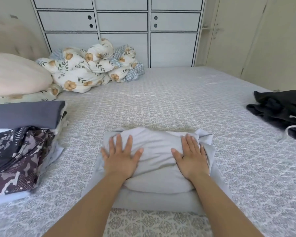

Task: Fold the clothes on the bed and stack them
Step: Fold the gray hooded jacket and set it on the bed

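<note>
Both forearms stretched forward, left hand [120,156] and right hand [191,158] palms down, fingers [129,142] spread flat, gripping nothing, pressing folded pale grey cloth garment [156,161] mid-bed. Patterned grey bedsheet [186,100] beneath. Left, folded stack [24,117]; far right, crumpled black garment [280,112].

Your folded garment [158,161] lies on the bed [178,103] before you; the stack [22,134] lies at its left, the unfolded clothes [280,112] far right.
</note>
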